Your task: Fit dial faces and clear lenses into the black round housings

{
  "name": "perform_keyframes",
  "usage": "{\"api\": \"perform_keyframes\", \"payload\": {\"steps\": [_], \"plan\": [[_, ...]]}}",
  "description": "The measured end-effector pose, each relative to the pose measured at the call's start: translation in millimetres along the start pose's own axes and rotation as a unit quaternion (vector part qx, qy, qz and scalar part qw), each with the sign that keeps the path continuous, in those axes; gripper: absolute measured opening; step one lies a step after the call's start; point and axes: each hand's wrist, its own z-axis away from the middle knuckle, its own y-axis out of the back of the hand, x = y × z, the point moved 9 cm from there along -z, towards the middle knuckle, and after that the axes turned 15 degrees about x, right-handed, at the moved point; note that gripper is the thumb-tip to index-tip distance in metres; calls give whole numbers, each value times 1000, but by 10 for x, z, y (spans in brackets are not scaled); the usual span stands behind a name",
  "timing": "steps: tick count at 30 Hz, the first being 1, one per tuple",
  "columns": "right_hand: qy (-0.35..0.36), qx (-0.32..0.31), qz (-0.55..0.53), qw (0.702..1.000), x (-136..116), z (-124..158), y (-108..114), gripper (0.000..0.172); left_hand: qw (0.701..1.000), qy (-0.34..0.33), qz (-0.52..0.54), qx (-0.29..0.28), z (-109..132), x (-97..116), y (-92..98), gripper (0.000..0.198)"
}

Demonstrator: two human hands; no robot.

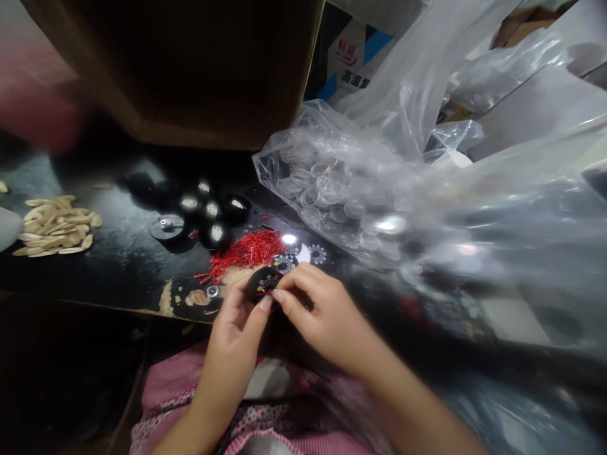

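Observation:
Both hands meet at the front edge of a dark worktable (118, 265). My left hand (234, 335) pinches a small black round dial part (262, 282) from below and the left. My right hand (317, 313) closes its fingers on the same part from the right. Just behind lies a heap of thin red pointer-like pieces (244, 253), with printed dial discs (290, 259) beside it. Several black round housings (208, 215) sit further back.
A big clear plastic bag (360, 189) holding transparent rings fills the right side. A pile of pale seed shells (54, 226) lies at the left. A brown cardboard box (190, 69) stands at the back. Pink patterned clothing (265, 417) shows on my lap.

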Motion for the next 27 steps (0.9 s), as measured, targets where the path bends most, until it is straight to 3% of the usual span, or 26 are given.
{"api": "perform_keyframes", "payload": {"steps": [10,21,24,27], "plan": [[-12,-6,-47,999,-1,27,57,15,1000,7,-4,-4,89,33,8,27],[-26,46,-45,998,3,152,12,23,979,-134,-136,64,165,373,51,18],[-40,35,-21,998,46,146,7,28,985,-98,-138,37,96,288,53,20],[-5,25,-1,1000,4,102,40,21,997,19,-68,-22,5,62,13,27]]}}
